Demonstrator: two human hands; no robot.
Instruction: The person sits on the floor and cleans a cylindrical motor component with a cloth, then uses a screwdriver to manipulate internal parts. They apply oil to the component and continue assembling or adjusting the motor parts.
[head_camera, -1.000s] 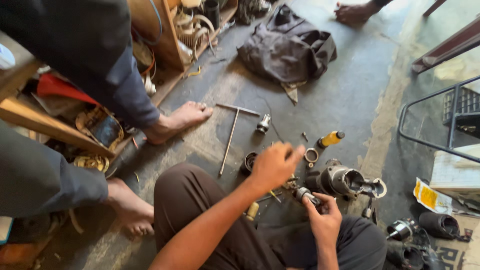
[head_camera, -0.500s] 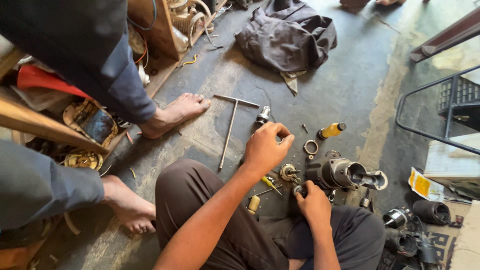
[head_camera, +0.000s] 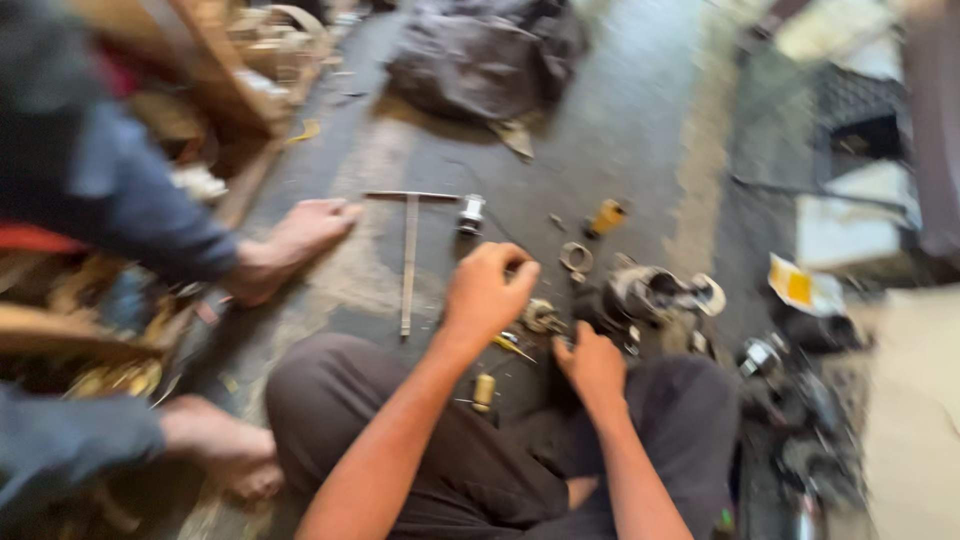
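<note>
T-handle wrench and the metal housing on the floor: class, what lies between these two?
In the head view, the left hand hovers between the T-handle wrench and the metal housing, with a small metal ring on the floor.

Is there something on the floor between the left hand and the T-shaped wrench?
Nothing visible. The left hand hovers over small parts, and the T-shaped wrench lies on bare floor just to its left. The picture is blurred, so a very small part there could be missed.
</note>
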